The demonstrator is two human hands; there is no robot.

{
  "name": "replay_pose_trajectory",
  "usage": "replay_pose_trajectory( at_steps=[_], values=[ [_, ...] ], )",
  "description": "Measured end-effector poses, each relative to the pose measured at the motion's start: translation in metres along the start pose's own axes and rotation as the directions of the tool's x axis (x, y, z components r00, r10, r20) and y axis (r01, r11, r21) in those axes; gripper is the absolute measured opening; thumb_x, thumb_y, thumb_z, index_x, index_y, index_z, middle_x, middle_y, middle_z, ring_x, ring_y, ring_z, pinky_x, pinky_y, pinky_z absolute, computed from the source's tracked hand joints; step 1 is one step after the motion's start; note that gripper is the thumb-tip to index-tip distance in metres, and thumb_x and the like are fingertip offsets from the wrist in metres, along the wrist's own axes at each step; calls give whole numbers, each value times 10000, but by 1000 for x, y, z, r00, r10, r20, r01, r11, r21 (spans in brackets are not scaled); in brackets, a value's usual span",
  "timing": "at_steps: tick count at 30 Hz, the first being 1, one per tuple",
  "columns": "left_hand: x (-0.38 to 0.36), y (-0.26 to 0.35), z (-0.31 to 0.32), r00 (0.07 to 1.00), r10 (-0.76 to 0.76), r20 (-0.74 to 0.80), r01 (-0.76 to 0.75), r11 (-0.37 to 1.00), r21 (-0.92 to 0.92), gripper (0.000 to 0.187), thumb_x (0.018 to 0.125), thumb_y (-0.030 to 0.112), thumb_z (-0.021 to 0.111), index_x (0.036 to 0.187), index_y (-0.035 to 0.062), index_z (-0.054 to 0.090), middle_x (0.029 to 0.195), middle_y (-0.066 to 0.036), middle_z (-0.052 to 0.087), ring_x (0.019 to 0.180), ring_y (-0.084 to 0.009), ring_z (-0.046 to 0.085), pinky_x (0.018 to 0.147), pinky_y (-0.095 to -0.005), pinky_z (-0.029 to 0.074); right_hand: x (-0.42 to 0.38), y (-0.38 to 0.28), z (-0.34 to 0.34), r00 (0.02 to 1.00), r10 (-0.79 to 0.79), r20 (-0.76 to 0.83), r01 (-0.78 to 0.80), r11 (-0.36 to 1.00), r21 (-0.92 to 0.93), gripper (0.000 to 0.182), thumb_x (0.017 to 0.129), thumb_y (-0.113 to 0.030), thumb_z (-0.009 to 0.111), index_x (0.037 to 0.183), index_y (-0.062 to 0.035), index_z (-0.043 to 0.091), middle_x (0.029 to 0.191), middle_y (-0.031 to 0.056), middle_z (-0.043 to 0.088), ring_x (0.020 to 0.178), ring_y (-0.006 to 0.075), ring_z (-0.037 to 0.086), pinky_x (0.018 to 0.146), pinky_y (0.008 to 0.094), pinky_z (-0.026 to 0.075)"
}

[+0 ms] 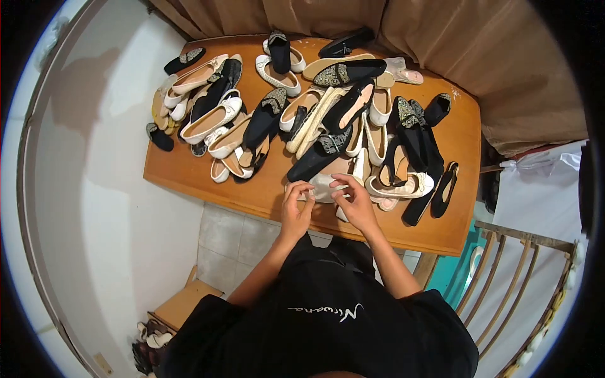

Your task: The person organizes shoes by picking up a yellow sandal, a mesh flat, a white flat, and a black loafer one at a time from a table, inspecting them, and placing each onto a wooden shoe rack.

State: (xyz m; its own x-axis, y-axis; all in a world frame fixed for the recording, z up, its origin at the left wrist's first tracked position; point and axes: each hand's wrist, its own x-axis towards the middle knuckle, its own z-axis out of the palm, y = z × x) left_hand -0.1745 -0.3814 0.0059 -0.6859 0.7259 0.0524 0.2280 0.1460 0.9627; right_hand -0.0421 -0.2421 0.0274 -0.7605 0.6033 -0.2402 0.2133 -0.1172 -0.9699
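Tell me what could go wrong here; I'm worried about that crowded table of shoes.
The black flats lie close to the table's near edge, so a nudge might drop them. Both hands, left hand and right hand, work a white shoe against the heap; pulling it could shift its neighbours.

A wooden table [265, 195] carries many scattered flat shoes [328, 120].

Smooth varnished wood table [252, 192]; matt black cloth shoes [315, 160]

white script lettering on the black shirt [328, 312], upside down, not clearly readable
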Motion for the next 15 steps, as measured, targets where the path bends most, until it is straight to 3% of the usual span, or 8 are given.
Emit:
replay_pose_trajectory(
  at_steps=[6,7,8,10,11,12,13,15],
  values=[
    [72,-25,-44,990,-1,143,-5,999,43,261,930,60,669,1188,35,633,1251,-121,596,1141,-295,624,973,-379,498,54,1,55,982,19,-190,1,994,107,467,913,-26,709,1367,-63,604,1238,74,674,1017,134,644,822,299,534],
    [85,-32,-47,985,5,173,-17,997,73,293,933,92,676,1218,53,619,1286,-124,580,1153,-323,627,963,-396,514,63,-2,61,981,35,-193,-27,999,47,534,905,-30,723,1414,-67,567,1335,112,637,1190,195,623,945,342,530],
    [98,-38,-49,979,12,202,-33,994,101,326,936,123,684,1248,70,606,1321,-126,564,1165,-350,630,953,-414,531,73,-1,69,976,40,-213,-32,999,44,534,905,-30,723,1414,-67,567,1335,112,637,1190,195,623,945,342,530],
    [116,-71,-44,968,10,250,-50,987,153,409,947,188,698,1315,66,569,1353,-170,534,1186,-374,615,990,-434,518,92,0,85,959,56,-278,-3,982,187,612,902,-26,724,1473,-71,510,1416,140,580,1345,266,542,1072,385,482],
    [124,-90,-36,987,-41,159,11,983,183,431,961,232,695,1330,55,559,1346,-194,533,1195,-381,608,1004,-434,506,99,-3,89,957,89,-275,-7,959,285,673,898,-21,724,1513,-60,454,1474,167,521,1432,314,455,1164,417,405],
    [132,-98,-31,994,-94,63,79,975,210,459,974,275,692,1344,45,549,1338,-218,531,1204,-388,600,1019,-434,495,106,-6,93,954,93,-284,-11,960,280,673,898,-21,724,1513,-60,454,1474,167,521,1432,314,455,1164,417,405],
    [138,-106,-28,952,-284,113,278,958,62,492,1010,339,655,1368,28,525,1324,-256,536,1196,-392,592,1026,-439,475,112,-8,99,933,119,-341,-21,960,278,678,896,-19,721,1514,-48,445,1479,170,515,1435,310,449,1177,426,388],
    [150,-119,-27,898,-396,193,390,918,68,490,1020,346,644,1375,34,515,1318,-254,546,1184,-384,593,1013,-438,474,121,-5,103,901,165,-402,-58,963,264,696,891,-33,718,1520,-16,420,1488,193,498,1441,301,432,1188,420,351]
  ],
)
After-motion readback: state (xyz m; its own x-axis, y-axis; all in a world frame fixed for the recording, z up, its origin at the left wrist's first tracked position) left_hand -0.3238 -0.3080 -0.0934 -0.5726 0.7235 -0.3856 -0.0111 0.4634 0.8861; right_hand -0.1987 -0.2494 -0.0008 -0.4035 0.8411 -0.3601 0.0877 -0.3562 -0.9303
